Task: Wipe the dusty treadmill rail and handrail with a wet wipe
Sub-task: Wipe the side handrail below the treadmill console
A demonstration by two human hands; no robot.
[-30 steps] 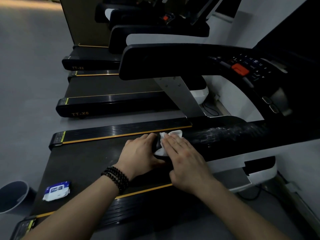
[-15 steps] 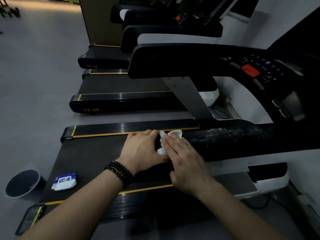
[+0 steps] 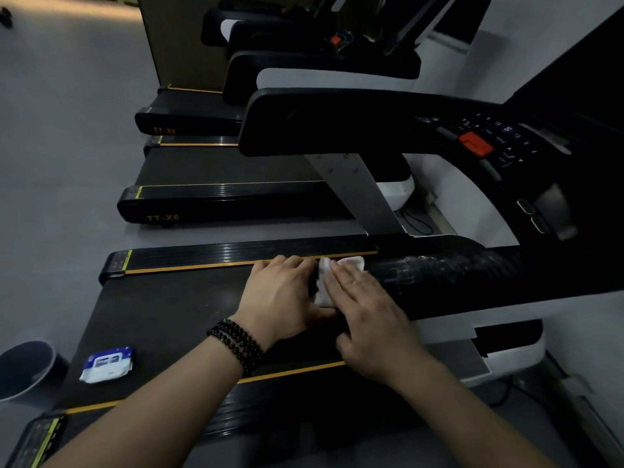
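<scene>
A person's two bare hands met on the near black handrail (image 3: pixel 472 278) of a treadmill, a white wet wipe (image 3: pixel 326 282) caught between them. The right hand (image 3: pixel 371 319) lay flat and palm-down, fingers together and stretched toward 11 o'clock, pressing the wipe against the rail's end; a ring showed on one finger. The left hand (image 3: pixel 287 298) curled around the rail's tip just beside it at 9 o'clock, thumb underneath, touching the wipe's edge, with a beaded black bracelet (image 3: pixel 236 342) wound round the wrist. Both forearms entered from the bottom edge of the view and converged at its centre.

Beyond the wipe, toward 3 o'clock, the handrail carried a pale, streaky film of dust. Below the hands lay the dark running belt (image 3: pixel 162 325), bordered by ribbed black side rails (image 3: pixel 236 255) with orange edging. A blue-and-white wet-wipe pack (image 3: pixel 106 364) sat on the belt at 8 o'clock, well apart from the hands, and a dark round bin (image 3: pixel 27 366) stood on the grey floor (image 3: pixel 60 163) at the far left. At 2 o'clock the console (image 3: pixel 499 143) showed buttons and an orange-red stop key (image 3: pixel 474 145). Two more treadmills (image 3: pixel 216 201) marked TT-X6 lined up toward 12 o'clock against a pale wall in dim light.
</scene>
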